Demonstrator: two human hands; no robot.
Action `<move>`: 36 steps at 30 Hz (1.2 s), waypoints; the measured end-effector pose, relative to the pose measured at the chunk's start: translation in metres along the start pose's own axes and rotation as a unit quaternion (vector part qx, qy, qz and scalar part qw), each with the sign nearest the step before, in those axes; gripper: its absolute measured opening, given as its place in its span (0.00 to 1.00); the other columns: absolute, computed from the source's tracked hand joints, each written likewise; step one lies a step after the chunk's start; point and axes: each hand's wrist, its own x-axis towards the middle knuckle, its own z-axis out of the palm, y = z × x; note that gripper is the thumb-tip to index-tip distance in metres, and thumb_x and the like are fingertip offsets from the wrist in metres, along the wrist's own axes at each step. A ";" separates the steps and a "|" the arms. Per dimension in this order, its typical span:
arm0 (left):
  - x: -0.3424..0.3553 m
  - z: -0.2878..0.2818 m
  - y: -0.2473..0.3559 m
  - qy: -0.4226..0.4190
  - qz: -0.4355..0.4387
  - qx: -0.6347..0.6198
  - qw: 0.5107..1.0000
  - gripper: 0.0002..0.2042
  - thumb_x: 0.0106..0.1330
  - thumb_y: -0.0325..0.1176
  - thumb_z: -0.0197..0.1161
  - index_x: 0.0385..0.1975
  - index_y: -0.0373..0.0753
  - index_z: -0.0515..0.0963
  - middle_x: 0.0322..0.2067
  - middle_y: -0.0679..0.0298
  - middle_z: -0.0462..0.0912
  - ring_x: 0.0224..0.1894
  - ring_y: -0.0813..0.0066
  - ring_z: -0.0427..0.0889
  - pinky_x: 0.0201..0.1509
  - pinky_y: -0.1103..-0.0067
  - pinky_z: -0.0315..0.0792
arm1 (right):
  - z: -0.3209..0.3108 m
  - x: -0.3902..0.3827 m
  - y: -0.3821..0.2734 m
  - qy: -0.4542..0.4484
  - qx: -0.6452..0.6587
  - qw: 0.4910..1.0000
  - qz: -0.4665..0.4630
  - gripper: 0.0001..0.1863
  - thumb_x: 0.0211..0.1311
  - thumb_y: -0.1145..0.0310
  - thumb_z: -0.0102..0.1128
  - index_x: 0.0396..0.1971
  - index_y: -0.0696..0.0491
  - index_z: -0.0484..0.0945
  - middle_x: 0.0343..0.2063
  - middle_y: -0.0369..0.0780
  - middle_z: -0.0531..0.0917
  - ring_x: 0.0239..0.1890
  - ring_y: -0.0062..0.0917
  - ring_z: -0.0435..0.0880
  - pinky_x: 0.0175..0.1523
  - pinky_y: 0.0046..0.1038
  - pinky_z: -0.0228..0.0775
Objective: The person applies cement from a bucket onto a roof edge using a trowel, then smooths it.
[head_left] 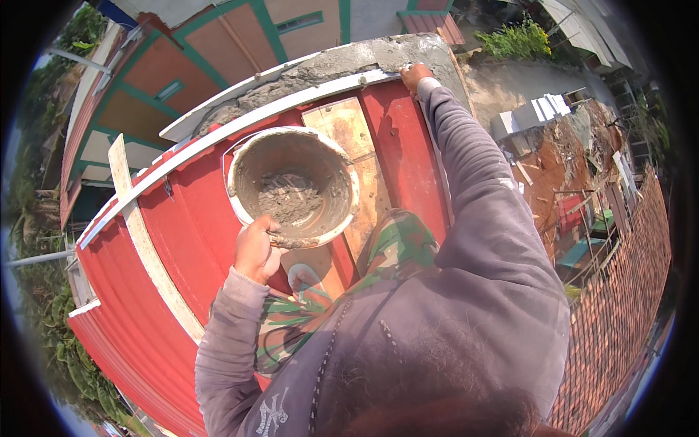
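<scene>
My left hand (258, 249) is closed on the near rim of a bucket (355, 191). The bucket tilts toward me, its inside coated with grey mortar and a lump of mortar (287, 200) at the bottom. Stretched far forward, my right hand (416, 77) is closed at the right end of a long white board (273, 108). Something pale shows by its fingers, too small to name. Just beyond the board runs a ledge of wet grey mortar (342, 62), rough on the left and smoother toward the right corner.
Red corrugated roofing (175, 226) lies under me, with wooden planks (357, 156) beneath and beyond the bucket. A narrow pale board (156, 251) crosses the roofing at left. The roof's right side drops toward rubble (550, 171) and a tiled roof (619, 291). Green-trimmed walls (233, 36) stand beyond.
</scene>
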 end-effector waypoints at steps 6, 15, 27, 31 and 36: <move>0.007 0.018 0.005 -0.045 -0.006 0.024 0.999 0.07 0.67 0.23 0.54 0.42 0.31 0.75 0.43 0.53 0.81 0.46 0.51 0.87 0.56 0.44 0.84 | -0.032 0.110 0.136 0.076 -0.101 0.991 -0.050 0.29 0.79 0.45 0.57 0.44 0.61 0.88 0.33 0.49 0.92 0.35 0.40 0.94 0.40 0.42 0.86; 0.006 0.004 -0.002 -0.007 -0.003 0.034 0.999 0.06 0.68 0.23 0.54 0.41 0.32 0.75 0.41 0.55 0.80 0.44 0.55 0.86 0.52 0.47 0.84 | -0.022 0.030 0.048 0.019 0.098 0.992 0.072 0.20 0.75 0.52 0.65 0.49 0.55 0.88 0.36 0.51 0.91 0.41 0.43 0.94 0.43 0.42 0.86; 0.000 0.008 0.005 -0.002 -0.013 0.042 0.999 0.03 0.68 0.24 0.56 0.37 0.34 0.75 0.37 0.57 0.80 0.39 0.58 0.85 0.50 0.48 0.84 | -0.107 0.024 0.045 0.273 -0.300 0.913 0.028 0.20 0.74 0.62 0.60 0.62 0.48 0.86 0.63 0.46 0.85 0.67 0.43 0.84 0.70 0.49 0.72; -0.002 0.017 0.004 -0.008 0.009 0.028 1.000 0.05 0.67 0.23 0.56 0.39 0.33 0.76 0.38 0.56 0.81 0.41 0.57 0.85 0.51 0.47 0.84 | -0.104 0.031 0.012 0.212 -0.350 0.912 -0.005 0.19 0.74 0.64 0.60 0.60 0.47 0.88 0.64 0.45 0.85 0.68 0.43 0.83 0.70 0.49 0.70; -0.001 0.018 0.008 0.004 -0.003 0.039 0.999 0.09 0.68 0.23 0.56 0.46 0.30 0.77 0.43 0.53 0.83 0.46 0.54 0.86 0.53 0.47 0.83 | -0.066 0.006 -0.026 0.179 -0.315 0.929 -0.079 0.17 0.73 0.62 0.59 0.54 0.46 0.91 0.58 0.43 0.90 0.64 0.39 0.87 0.66 0.46 0.77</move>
